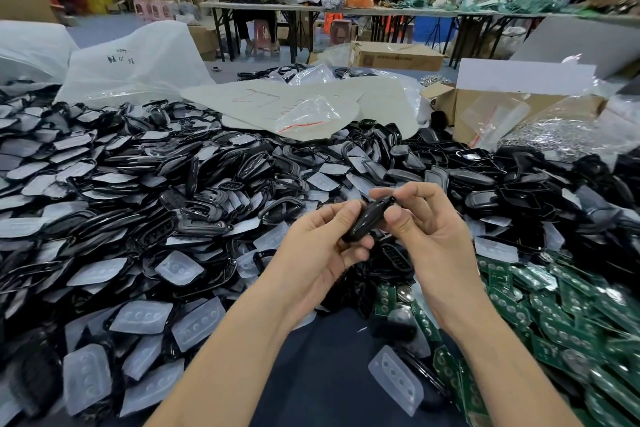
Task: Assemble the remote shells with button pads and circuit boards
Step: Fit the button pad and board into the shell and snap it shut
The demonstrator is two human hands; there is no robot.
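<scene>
A black remote shell point(367, 220) is gripped by both hands, left point(323, 246) & right point(426, 229), above the tabletop's point(322, 367) near-edge middle; w/ uneven squeeze, misalignment or a slip into the piles is risked.

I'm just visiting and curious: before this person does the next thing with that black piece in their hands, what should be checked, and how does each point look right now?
1. Black remote shell held by both hands: ok; left hand and right hand pinch it from either side.
2. Shell halves fully closed: cannot tell; fingers hide the seam.
3. Button pad and board already inside: cannot tell.
4. More translucent button pads within reach: ok; one lies on the dark table near the right forearm.
5. Green circuit boards at hand: ok; piled at the right.
6. Spare shells available: ok; heaped at the left.
</scene>
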